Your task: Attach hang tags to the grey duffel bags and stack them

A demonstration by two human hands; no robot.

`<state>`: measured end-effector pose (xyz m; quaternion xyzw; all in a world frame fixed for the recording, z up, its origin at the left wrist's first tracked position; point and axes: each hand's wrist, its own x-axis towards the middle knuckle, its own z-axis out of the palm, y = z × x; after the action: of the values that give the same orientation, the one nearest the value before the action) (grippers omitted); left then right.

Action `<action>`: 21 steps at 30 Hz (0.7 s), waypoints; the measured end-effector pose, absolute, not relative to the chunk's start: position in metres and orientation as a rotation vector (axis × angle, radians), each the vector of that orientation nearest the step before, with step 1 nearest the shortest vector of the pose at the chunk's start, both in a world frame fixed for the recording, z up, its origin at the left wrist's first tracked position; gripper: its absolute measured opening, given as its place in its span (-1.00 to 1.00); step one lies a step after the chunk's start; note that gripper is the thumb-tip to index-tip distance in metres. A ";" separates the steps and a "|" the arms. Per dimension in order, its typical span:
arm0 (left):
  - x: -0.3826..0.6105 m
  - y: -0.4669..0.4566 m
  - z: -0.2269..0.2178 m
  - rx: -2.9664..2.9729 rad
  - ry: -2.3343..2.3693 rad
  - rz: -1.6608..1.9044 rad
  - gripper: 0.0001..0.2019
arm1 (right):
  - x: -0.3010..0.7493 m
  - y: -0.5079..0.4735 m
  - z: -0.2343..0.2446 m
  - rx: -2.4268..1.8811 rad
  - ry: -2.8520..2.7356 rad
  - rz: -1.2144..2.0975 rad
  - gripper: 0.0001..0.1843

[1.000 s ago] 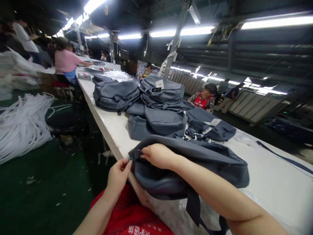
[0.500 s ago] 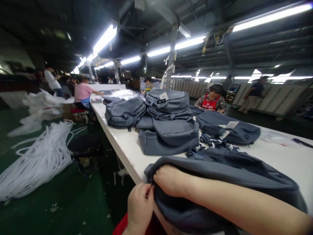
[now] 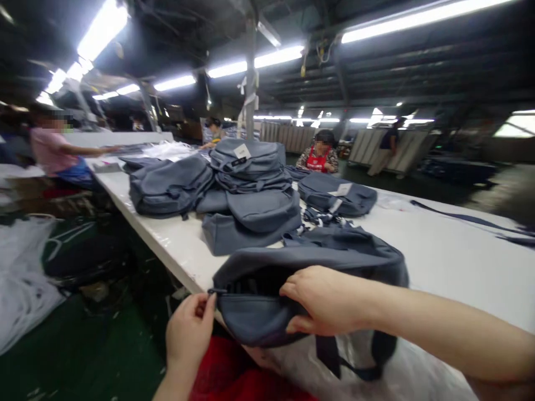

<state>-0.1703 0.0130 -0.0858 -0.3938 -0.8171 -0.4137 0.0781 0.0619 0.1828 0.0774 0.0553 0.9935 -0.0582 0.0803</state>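
A grey-blue backpack (image 3: pixel 259 320) lies at the near table edge, its zipped opening gaping and dark inside. At the left end of that opening, my left hand (image 3: pixel 189 328) pinches the zipper end (image 3: pixel 217 291) between thumb and fingers. My right hand (image 3: pixel 326 301) grips the lower lip of the opening, fingers at the edge and thumb against the outer panel. A dark strap (image 3: pixel 328 353) hangs below the bag. Just behind it, another grey-blue bag (image 3: pixel 254 220) rests on the table.
More backpacks (image 3: pixel 171 186) are piled along the white table (image 3: pixel 455 273). One tagged backpack (image 3: pixel 338 192) lies back right, near a co-worker in a red apron (image 3: pixel 316 161). Another person in pink (image 3: pixel 50 147) sits at left. A dark stool (image 3: pixel 90 262) stands beside the table.
My right hand has come out of the opening and back to the right, now at its lower lip. My left hand still pinches the left end. The view has turned right.
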 end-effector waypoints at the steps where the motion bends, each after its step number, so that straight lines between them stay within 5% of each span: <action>1: -0.167 0.015 -0.080 -1.185 -2.372 -1.210 -0.68 | 0.077 0.187 0.081 0.200 2.954 -0.154 -0.49; 7: -0.120 0.055 -0.020 -1.961 -1.749 -0.806 -0.78 | 0.126 0.206 0.062 0.355 2.948 0.040 -0.48; 15: -0.156 0.138 0.002 -2.004 -1.810 -0.507 -0.62 | 0.165 0.174 0.064 0.108 2.887 -0.089 -0.77; 21: -0.151 0.135 0.005 -2.074 -1.731 -0.521 -0.73 | 0.169 0.187 0.066 0.447 3.060 -0.291 -0.49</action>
<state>-0.1510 0.1348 0.0051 -0.7395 -0.6173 -0.1856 0.1938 0.1692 0.1867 0.0657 0.1439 0.9850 -0.0938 0.0177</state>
